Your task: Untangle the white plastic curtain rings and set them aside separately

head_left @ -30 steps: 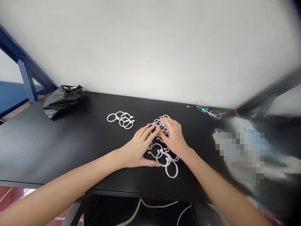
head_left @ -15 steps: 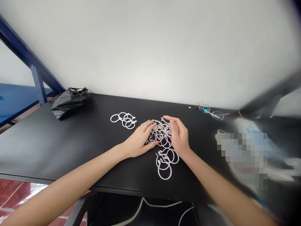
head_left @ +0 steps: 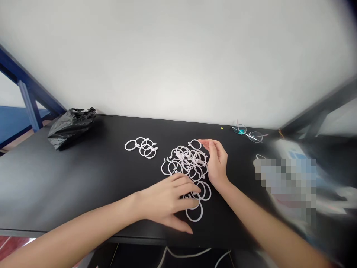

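A pile of white plastic rings [head_left: 186,163] lies in the middle of the black table [head_left: 83,175]. My right hand [head_left: 216,162] stands on its edge at the pile's right side, fingers stretched and curved toward the rings, holding nothing. My left hand [head_left: 169,201] lies palm down near the table's front edge, fingers spread over the nearest rings [head_left: 195,212] of the pile. A smaller cluster of white rings [head_left: 142,146] lies apart to the left.
A crumpled black plastic bag [head_left: 71,125] sits at the back left. Eyeglasses [head_left: 247,133] lie at the back right by the white wall. A blurred-out item [head_left: 287,178] lies on the right. Cables [head_left: 189,257] hang below the table's front edge.
My left hand has drawn back from the pile's left side toward the front edge, over the nearest rings. The right hand has shifted slightly right, and the pile is more spread out.
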`<state>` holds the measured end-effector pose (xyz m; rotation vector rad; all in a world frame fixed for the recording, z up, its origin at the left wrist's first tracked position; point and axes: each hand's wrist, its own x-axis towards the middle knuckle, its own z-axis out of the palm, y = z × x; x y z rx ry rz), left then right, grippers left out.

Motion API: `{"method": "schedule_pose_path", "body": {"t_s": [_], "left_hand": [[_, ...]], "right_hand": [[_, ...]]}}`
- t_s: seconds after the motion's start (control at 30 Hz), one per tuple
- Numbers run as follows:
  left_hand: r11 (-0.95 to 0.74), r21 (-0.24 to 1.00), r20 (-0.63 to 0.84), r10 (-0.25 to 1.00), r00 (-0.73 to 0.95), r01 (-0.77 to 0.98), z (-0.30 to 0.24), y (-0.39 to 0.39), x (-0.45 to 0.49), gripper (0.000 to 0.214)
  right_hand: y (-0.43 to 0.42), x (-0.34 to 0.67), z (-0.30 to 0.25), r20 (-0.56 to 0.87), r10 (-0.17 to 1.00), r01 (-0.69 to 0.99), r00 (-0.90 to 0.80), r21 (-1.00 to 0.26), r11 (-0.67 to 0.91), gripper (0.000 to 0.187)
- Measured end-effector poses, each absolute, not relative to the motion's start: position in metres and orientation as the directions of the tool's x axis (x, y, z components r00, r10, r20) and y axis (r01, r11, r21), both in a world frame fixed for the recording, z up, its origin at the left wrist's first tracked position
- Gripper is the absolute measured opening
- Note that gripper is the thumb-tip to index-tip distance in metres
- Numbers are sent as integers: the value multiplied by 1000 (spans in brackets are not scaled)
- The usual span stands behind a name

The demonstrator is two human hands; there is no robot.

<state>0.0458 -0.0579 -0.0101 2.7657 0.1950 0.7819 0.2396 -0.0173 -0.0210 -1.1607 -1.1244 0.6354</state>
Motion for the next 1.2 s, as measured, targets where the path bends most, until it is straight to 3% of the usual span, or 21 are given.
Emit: {"method": "schedule_pose_path", "body": {"t_s": [0.17,0.53,0.77,0.87,1.03,1.2], "left_hand": [[-946,296,414,251,875,131,-17,-60,51,20],[-925,293,496,364,788,243,-13,-49,43,14],[-890,313,597,456,660,332,-14,-43,41,12],[-857,392,605,514,609,334,-16,-39,39,11],[-714,634,499,671,548,297,-15,-36,36,9],[-605,747,428,755,497,276,-12,-34,36,6]], "right_hand": [[-22,237,-14,440,839,212,319,-896,389,23],[-34,235,-11,582,793,302,181,-800,518,15],[-33,234,-12,579,795,308,183,-801,513,15],[-33,234,-13,572,802,312,171,-804,506,14],[-33,234,-13,576,805,338,142,-792,508,15],[-35,234,-14,573,814,338,94,-787,515,15]]}}
